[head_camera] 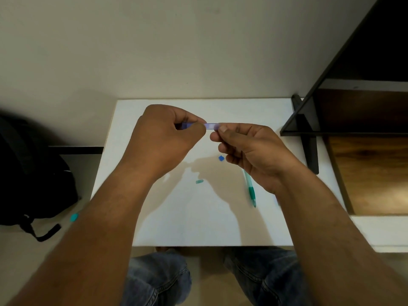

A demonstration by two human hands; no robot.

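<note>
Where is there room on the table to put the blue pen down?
Bare table lies along the near edge, below the teal piece and left of the green pen. It is crowded under the right hand, near the blue bit.

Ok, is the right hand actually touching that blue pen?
Touching. The head view shows the right hand pinching one end of the blue pen between thumb and fingers; the left hand grips the other end.

On table [176,217]: pen [250,188] right, cap [199,181] centre, small piece [221,158] behind it; backpack [28,173] on floor left, shelf [353,111] right.
</note>
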